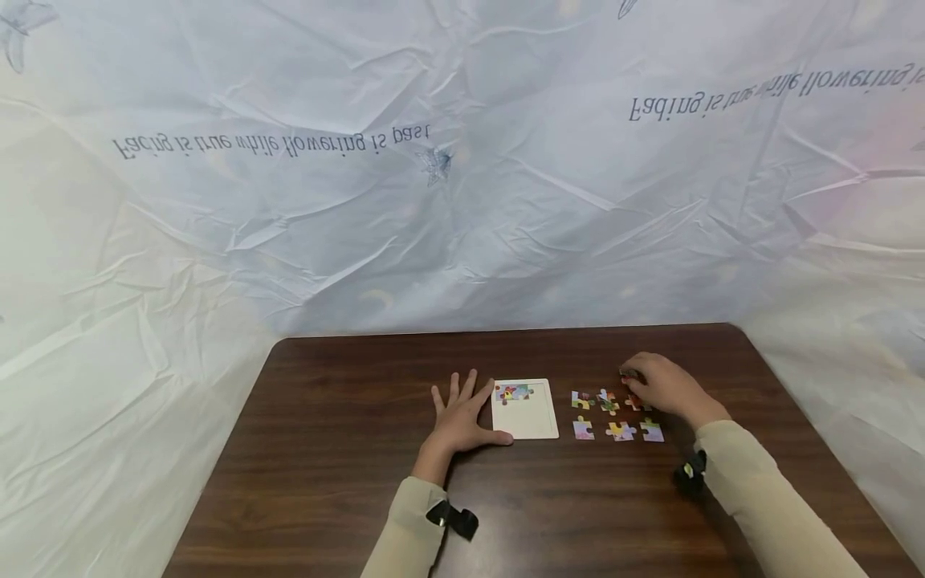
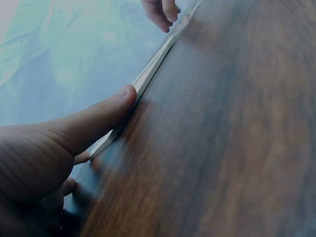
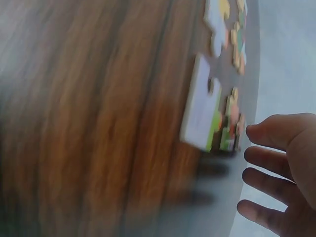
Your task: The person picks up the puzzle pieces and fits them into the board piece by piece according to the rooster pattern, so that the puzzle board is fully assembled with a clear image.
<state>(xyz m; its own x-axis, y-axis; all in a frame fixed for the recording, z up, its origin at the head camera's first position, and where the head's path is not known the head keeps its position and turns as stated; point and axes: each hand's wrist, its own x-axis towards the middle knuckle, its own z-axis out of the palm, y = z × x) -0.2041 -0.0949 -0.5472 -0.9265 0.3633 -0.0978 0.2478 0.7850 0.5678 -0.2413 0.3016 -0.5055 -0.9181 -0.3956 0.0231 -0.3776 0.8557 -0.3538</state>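
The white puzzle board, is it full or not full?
Not full: in the head view, pieces cover only a far strip of the board; most is bare.

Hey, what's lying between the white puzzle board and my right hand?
Loose jigsaw pieces lie between the white puzzle board and your right hand, on the wood-grain tabletop; the head view shows this.

— Where is light glaring?
— Softly, the surface [image 1: 549,498] is shining on its near half; the pale sheet [image 1: 470,265] behind it is looking bright.
— Blurring?
— Both wrist views are smearing the wood grain [image 3: 118,113].
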